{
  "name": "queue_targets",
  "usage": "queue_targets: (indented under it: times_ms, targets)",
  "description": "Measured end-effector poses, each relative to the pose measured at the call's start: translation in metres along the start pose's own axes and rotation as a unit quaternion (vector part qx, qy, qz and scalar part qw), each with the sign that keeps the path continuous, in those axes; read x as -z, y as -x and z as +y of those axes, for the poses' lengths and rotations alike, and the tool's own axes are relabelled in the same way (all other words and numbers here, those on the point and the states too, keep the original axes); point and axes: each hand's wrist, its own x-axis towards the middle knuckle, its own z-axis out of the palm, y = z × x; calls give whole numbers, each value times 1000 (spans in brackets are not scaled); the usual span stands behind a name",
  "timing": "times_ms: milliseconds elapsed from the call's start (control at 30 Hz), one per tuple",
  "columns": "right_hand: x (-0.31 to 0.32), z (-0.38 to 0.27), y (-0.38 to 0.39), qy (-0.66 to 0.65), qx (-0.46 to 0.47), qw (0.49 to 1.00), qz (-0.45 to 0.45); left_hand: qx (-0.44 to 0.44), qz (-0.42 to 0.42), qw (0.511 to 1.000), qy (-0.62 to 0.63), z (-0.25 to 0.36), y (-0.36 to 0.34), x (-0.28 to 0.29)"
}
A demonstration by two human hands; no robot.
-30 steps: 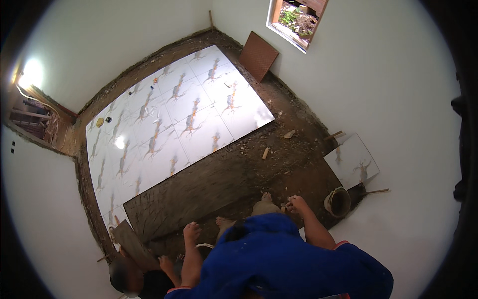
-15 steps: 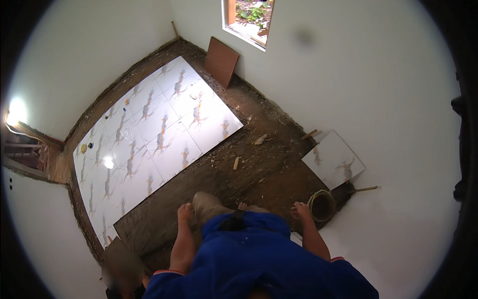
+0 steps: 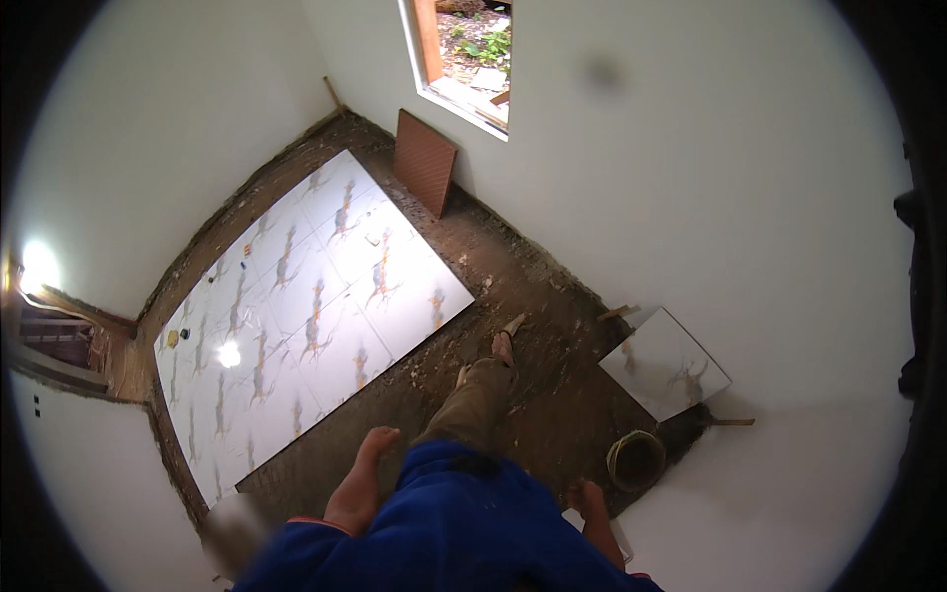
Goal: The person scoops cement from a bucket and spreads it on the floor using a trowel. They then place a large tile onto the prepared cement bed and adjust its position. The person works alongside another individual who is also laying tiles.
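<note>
My left hand [image 3: 379, 441] hangs beside my trousered leg, fingers loosely apart, with nothing seen in it. On the other side my right hand [image 3: 586, 495] hangs low, its fingers partly spread and holding nothing visible. It is nearest to a round bucket [image 3: 636, 462] with a pale rim, a short way apart from it. Under my right forearm shows a sliver of a pale tile [image 3: 619, 538], mostly hidden. My sandalled foot [image 3: 504, 345] is out in front on the brown dirt floor [image 3: 552, 375].
Glossy white marbled tiles [image 3: 326, 286] cover the floor at left. A loose white tile [image 3: 667, 365] lies near the right wall, close to wooden sticks [image 3: 730, 422]. A reddish-brown panel [image 3: 425, 163] leans below the window opening [image 3: 464, 69]. A blurred person [image 3: 237, 533] is at lower left.
My foot has stepped forward onto the dirt, where a small wooden piece showed before. The room has shifted downward in view, and both hands sit lower beside me.
</note>
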Motion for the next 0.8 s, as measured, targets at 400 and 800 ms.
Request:
queue_targets:
  times_ms: [400,800]
  targets:
    - [-280,-448,14,-119,205,868,-436,-678,-84,708,-180,579,-59,-107]
    - [-519,-620,62,101,-183,850,-484,-465,238,851,-59,541,-170,52]
